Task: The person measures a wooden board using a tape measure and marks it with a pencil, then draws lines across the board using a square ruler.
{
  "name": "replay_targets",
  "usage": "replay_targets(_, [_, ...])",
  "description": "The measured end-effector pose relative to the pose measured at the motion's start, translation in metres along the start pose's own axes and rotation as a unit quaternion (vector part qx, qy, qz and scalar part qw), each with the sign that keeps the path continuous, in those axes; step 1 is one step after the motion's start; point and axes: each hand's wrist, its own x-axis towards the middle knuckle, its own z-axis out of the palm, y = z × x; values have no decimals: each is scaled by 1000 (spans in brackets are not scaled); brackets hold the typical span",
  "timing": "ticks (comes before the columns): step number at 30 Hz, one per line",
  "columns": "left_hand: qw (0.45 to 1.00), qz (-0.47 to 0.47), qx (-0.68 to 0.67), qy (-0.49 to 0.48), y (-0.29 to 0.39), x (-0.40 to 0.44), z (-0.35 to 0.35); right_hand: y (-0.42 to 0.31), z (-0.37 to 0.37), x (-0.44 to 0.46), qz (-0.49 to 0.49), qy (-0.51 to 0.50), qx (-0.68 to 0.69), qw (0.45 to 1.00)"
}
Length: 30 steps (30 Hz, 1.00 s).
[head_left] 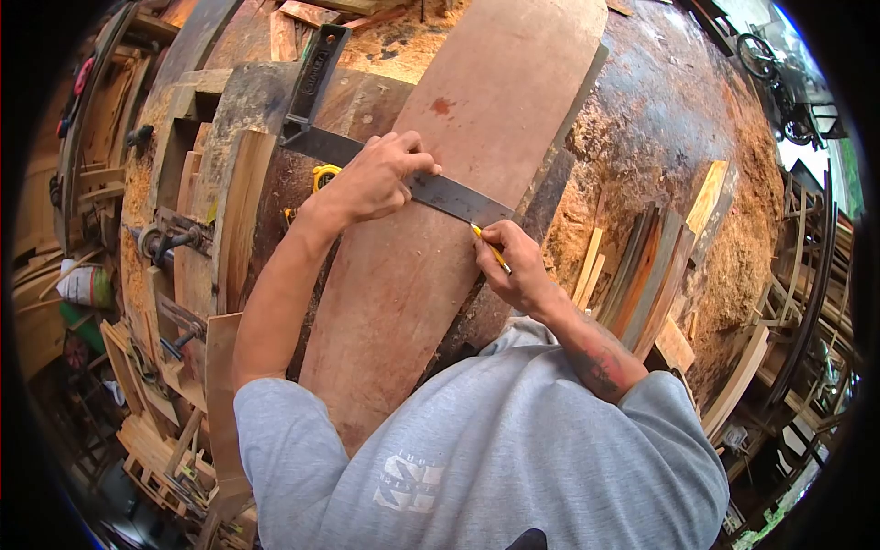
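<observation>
A long reddish-brown board (394, 284) runs from my chest toward the top of the view. Across it lies the dark metal blade of a try square (458, 198), its black handle at the board's left side. My left hand (380, 179) presses the blade down, with fingers and thumb closed over it. In my right hand (518, 266) is a yellow pencil (495, 249), its tip at the blade's lower edge near the board's right side. A yellow tape measure (324, 175) sits just left of my left wrist.
Wood strips (646, 275) lie to the right amid sawdust (747, 220). At the left are a wooden beam (246, 211) and a metal clamp (170, 238). Scrap wood (165, 458) is piled at the lower left. A bicycle (756, 57) stands at the upper right.
</observation>
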Motion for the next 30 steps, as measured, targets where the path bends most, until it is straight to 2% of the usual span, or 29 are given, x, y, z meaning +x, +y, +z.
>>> replay_targets(9, [1000,-4,7,-4,0,1,1,3,0,0,-35,0,-8,999])
replay_targets(30, [1000,-11,11,-8,1,2,1,5,0,-1,-51,-3,-22,998])
